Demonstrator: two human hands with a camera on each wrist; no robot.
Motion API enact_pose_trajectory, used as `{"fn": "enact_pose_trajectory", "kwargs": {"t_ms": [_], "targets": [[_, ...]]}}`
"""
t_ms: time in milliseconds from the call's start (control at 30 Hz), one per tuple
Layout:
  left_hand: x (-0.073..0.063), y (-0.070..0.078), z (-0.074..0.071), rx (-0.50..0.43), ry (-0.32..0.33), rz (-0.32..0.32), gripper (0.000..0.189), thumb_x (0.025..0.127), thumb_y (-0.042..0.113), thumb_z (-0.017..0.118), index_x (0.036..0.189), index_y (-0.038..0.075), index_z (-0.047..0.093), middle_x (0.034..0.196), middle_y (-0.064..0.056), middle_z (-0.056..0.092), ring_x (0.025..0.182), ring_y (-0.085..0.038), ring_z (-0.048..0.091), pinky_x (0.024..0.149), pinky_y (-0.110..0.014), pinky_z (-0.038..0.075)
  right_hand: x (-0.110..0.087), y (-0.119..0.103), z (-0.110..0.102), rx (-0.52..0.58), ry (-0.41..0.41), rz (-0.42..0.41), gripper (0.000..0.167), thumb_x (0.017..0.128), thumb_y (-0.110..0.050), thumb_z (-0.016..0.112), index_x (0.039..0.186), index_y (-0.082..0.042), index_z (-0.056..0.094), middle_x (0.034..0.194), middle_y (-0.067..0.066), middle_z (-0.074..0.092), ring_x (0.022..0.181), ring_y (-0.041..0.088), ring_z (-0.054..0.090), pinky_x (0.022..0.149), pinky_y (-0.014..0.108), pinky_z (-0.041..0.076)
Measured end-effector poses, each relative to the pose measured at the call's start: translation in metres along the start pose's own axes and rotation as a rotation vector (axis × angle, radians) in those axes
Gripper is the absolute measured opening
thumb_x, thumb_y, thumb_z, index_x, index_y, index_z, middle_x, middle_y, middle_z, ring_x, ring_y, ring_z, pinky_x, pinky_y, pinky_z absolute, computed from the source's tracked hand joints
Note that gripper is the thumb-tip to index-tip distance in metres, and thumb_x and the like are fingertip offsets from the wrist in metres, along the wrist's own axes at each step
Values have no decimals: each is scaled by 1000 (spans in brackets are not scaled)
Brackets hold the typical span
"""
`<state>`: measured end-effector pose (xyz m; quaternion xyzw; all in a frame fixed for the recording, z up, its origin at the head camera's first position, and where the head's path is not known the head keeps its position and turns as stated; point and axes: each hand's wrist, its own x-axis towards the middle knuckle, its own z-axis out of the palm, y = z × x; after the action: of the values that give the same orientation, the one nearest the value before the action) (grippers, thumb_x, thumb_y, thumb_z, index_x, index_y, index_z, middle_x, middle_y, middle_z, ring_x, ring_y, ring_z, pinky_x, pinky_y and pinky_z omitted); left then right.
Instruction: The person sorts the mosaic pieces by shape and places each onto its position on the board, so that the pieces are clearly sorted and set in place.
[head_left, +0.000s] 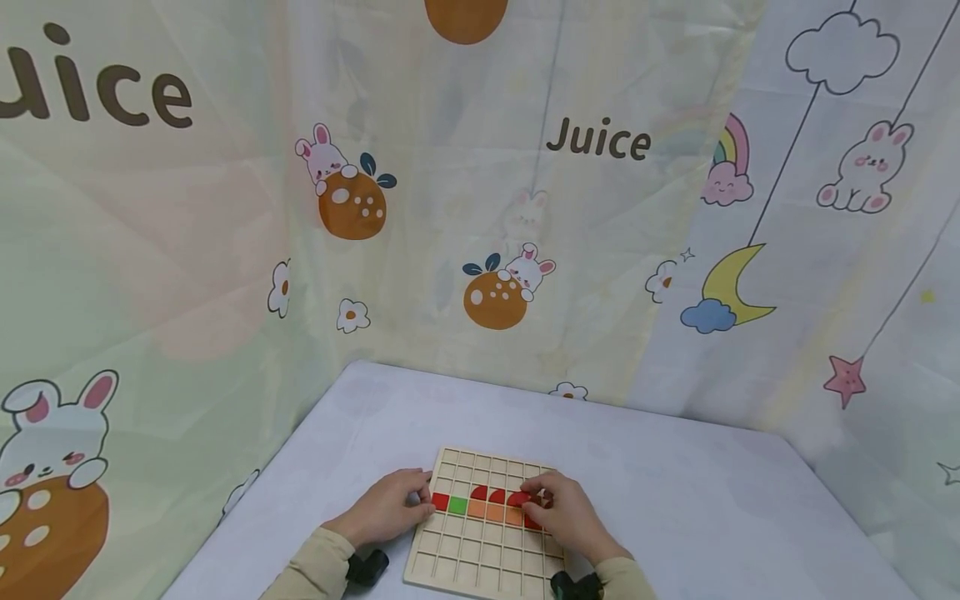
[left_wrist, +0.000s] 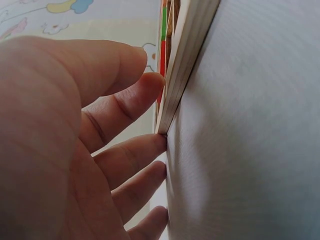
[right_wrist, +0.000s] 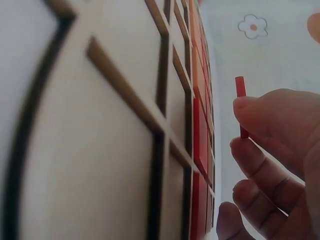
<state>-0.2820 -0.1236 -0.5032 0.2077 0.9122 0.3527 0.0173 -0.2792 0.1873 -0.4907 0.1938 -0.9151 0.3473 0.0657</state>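
Note:
A pale wooden grid board lies on the table with a row of coloured tiles across it. From the left, the row has a red square, a green square and several orange squares; curved red pieces sit in the row behind. Over the board's right side, my right hand pinches a thin red tile between thumb and finger, off the board's surface. Beside the left edge, my left hand rests with fingers loosely extended, fingertips right at the board's side.
White cloth covers the table around the board. Printed fabric walls with rabbits and fruit stand behind and at both sides. Dark wrist-worn devices sit close to the board's near corners.

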Motion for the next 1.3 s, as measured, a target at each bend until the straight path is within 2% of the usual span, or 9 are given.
{"fn": "enact_pose_trajectory", "kwargs": {"t_ms": [233,500,800,1000,1300], "targets": [[1,-1,-1,12,2,12,21,89,27,71,75,26,56,136,-13,58,133,-39,46,107,-60,37,6,-8,8,-28,-43,-21,16,86,-15,74,102,-15,72,95,-4,63,74,5,53,63,21,49],[1,-2,0,7,8,14,21,88,27,72,75,26,56,136,-13,58,132,-39,46,107,-60,37,13,-14,11,-34,-61,-53,16,86,-12,74,102,-13,72,93,-4,63,73,11,51,60,21,44],[2,-5,1,10,3,9,22,88,29,72,74,27,56,135,-10,59,132,-37,47,107,-60,37,20,-22,20,-50,-88,-40,16,86,-14,73,103,-15,73,98,-5,63,81,10,56,68,23,51],[2,-6,2,11,-3,1,22,88,29,72,73,27,56,135,-9,59,132,-36,47,106,-59,38,25,-28,23,-83,-81,-72,17,86,-14,74,102,-15,73,98,-7,65,82,10,59,70,24,54],[2,-2,-1,14,0,9,22,89,28,71,74,26,56,136,-9,59,132,-36,47,107,-59,38,30,-32,28,-104,-79,-72,17,86,-14,74,104,-14,73,99,-6,64,89,15,61,74,33,55]]}}
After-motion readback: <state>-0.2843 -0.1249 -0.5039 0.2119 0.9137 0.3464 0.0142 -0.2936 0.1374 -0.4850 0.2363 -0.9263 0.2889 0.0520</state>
